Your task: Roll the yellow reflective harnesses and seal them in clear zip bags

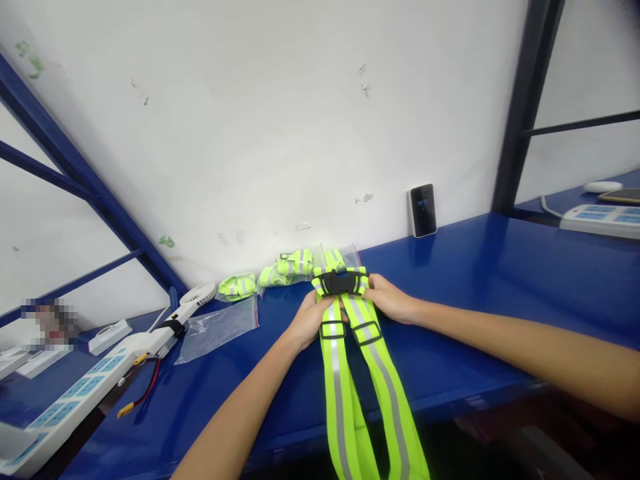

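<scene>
Both my hands hold a neon yellow-green reflective vest made of straps (395, 407) with grey stripes. Its black plastic buckle (340, 283) lies between my hands, and black strap sliders (367, 333) show just below it. My left hand (311, 320) grips the strap on the left of the buckle, fingers partly hidden behind the webbing. My right hand (389, 298) pinches the strap at the buckle's right end. The long straps hang down over the table's front edge. Behind the buckle, several folded reflective vests (239, 287) in clear bags lie along the wall.
An empty clear zip bag (220, 328) lies on the blue table (465, 280) at left. Nearby are a white handheld fan (193, 303), a long power strip (75, 400) and a red-black cable with yellow connectors (145, 390). A small black-screened device (423, 211) leans against the wall.
</scene>
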A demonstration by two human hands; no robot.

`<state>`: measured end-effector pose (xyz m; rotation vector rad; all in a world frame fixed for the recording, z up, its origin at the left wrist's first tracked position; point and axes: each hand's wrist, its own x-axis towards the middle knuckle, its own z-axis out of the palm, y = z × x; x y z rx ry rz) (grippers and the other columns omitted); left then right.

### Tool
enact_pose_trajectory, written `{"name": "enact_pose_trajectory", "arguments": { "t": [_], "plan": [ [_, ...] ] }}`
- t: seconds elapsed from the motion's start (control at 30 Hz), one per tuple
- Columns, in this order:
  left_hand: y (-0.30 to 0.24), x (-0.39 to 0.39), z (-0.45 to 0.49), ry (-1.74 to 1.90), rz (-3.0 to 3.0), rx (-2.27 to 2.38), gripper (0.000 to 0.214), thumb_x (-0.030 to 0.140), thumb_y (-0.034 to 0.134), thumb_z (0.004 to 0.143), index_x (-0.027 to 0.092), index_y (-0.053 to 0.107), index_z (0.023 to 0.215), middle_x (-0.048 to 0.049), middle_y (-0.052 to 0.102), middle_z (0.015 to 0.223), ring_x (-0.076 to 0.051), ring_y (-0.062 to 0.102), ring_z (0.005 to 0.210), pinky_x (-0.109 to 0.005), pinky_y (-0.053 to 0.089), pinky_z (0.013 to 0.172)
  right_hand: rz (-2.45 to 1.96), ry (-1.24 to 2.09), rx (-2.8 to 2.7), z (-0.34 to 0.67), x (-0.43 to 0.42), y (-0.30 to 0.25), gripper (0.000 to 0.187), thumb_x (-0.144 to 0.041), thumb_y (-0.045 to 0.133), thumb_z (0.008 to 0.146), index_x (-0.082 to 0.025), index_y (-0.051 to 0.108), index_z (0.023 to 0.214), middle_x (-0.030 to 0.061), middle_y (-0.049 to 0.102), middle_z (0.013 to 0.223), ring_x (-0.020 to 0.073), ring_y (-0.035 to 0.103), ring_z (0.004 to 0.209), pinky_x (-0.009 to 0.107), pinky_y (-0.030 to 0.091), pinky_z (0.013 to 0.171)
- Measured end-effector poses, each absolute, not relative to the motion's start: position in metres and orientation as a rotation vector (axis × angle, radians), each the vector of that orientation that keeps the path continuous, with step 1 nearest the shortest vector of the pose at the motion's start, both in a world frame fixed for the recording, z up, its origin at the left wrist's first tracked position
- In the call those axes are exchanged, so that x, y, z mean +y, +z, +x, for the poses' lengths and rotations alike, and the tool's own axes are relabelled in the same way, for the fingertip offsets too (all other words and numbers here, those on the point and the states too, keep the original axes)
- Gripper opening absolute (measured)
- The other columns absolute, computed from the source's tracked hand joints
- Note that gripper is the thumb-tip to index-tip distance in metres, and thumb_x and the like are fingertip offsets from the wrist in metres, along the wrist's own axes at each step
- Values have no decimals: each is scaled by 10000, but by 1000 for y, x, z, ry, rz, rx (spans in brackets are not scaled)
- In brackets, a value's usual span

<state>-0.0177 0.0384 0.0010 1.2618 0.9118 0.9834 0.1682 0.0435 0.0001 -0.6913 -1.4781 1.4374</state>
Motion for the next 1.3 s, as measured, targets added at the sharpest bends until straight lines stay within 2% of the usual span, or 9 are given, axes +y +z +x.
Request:
{"name": "enact_pose_trajectory", "arguments": {
  "t": [0.1, 0.2, 0.4, 0.67, 0.83, 1.0, 1.13, 1.2, 1.3],
  "plan": [
    [-3, 41, -19, 1008, 1264, 938, 277, 405, 698, 745, 141, 639, 802, -54, 699, 713, -171, 641, 551, -278, 504, 545, -756, 1348, -1507, 167, 41, 2, 227, -320, 672, 772, -172, 696, 943, 27, 734, 767, 210, 666, 673, 324, 533, 639],
    [-6, 43, -20, 1016, 1288, 939, 264, 399, 654, 772, 143, 655, 834, -48, 700, 722, -183, 652, 601, -278, 506, 577, -818, 1207, -1578, 166, 41, 3, 232, -292, 632, 794, -178, 698, 985, 27, 733, 768, 217, 656, 664, 317, 527, 605],
    [-3, 41, -18, 1144, 1501, 1013, 243, 271, 625, 770, 138, 684, 965, -37, 719, 864, -209, 652, 828, -268, 493, 716, -815, 968, -1654, 164, 42, 1, 282, -220, 559, 814, -173, 694, 1057, 43, 739, 949, 259, 663, 854, 375, 531, 792],
    [-2, 41, -14, 1260, 1711, 1100, 207, 187, 569, 768, 144, 712, 911, -32, 725, 898, -223, 639, 875, -272, 486, 757, -850, 780, -1694, 165, 42, -3, 331, -100, 502, 782, -176, 705, 1032, 51, 731, 1032, 310, 635, 1006, 429, 501, 884],
    [-2, 38, -12, 1282, 1791, 1092, 258, 145, 533, 769, 148, 714, 953, -33, 726, 932, -227, 643, 895, -274, 484, 776, -785, 851, -1692, 164, 41, -2, 362, -72, 469, 776, -176, 702, 1032, 42, 720, 1070, 287, 638, 1011, 414, 486, 923],
    [-4, 39, -14, 1269, 1818, 1119, 248, 155, 525, 779, 154, 715, 937, -36, 725, 925, -233, 638, 888, -289, 484, 780, -755, 842, -1672, 162, 40, -2, 409, -67, 482, 774, -181, 650, 1128, 59, 678, 1167, 274, 604, 1098, 414, 457, 974],
    [-6, 41, -14, 1252, 1821, 1217, 203, 186, 540, 782, 142, 701, 898, -50, 718, 886, -249, 631, 865, -298, 480, 750, -790, 811, -1650, 163, 41, -6, 512, -94, 541, 771, -171, 529, 1277, 98, 612, 1272, 268, 566, 1174, 422, 430, 1012],
    [-5, 40, -12, 1296, 1803, 1201, 231, 183, 550, 787, 143, 668, 982, -61, 706, 972, -250, 623, 947, -304, 472, 821, -817, 779, -1639, 163, 41, -5, 611, -138, 596, 772, -179, 432, 1360, 123, 548, 1354, 273, 531, 1228, 429, 408, 1041],
    [-2, 36, -7, 1454, 1747, 1094, 506, 165, 585, 791, 187, 479, 1286, -78, 576, 1284, -235, 519, 1205, -298, 399, 996, -827, 691, -1640, 163, 39, 0, 723, -194, 637, 779, -200, 328, 1431, 133, 428, 1465, 279, 419, 1341, 429, 348, 1100]
  ]
}}
